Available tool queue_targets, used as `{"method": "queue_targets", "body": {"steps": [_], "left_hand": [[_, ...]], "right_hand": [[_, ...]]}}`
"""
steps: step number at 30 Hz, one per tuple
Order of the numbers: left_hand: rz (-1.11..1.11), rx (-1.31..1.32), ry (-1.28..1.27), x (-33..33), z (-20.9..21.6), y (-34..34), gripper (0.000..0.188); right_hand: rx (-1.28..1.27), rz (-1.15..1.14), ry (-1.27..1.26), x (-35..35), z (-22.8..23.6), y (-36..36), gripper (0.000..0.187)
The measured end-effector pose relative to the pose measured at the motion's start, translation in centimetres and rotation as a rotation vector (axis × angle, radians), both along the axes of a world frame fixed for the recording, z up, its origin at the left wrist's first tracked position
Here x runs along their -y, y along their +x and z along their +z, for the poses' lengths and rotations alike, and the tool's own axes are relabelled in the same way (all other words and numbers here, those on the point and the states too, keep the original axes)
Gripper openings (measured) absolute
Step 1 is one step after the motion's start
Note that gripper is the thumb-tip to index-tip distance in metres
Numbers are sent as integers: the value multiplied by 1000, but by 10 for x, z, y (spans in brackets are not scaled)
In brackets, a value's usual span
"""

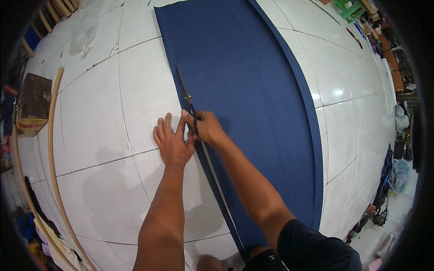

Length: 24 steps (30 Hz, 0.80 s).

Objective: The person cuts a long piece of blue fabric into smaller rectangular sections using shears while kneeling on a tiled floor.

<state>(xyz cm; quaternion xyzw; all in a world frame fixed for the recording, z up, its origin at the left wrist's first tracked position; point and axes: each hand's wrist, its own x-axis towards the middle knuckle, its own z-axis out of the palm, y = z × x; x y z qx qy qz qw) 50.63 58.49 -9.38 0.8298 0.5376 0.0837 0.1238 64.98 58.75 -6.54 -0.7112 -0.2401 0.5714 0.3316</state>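
Dark blue cloth lies spread over the white tiled floor. My right hand is closed round the handles of black scissors, whose blades point away from me near the cloth's left edge. From the scissors back toward my body runs a cut, with white floor showing through it. A narrow blue strip lies left of that cut. My left hand rests with its fingers spread, partly on the tiles; its index finger and thumb are at the cloth edge beside the scissors.
Two long wooden poles stretch along the left, near a worn brown box. A clear plastic bag lies at the far left. At the far right are a green stool and assorted clutter along the wall.
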Motion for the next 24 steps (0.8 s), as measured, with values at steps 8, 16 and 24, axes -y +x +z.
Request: {"method": "queue_targets", "body": {"steps": [8, 16, 24], "left_hand": [[-13, 0, -20, -4, -1, -4, 56], [-9, 0, -14, -5, -2, -2, 57], [-4, -12, -33, -5, -3, -5, 53]], "right_hand": [[88, 7, -27, -19, 2, -6, 62], [100, -12, -6, -44, -8, -1, 63], [149, -5, -18, -75, -1, 3, 66]]}}
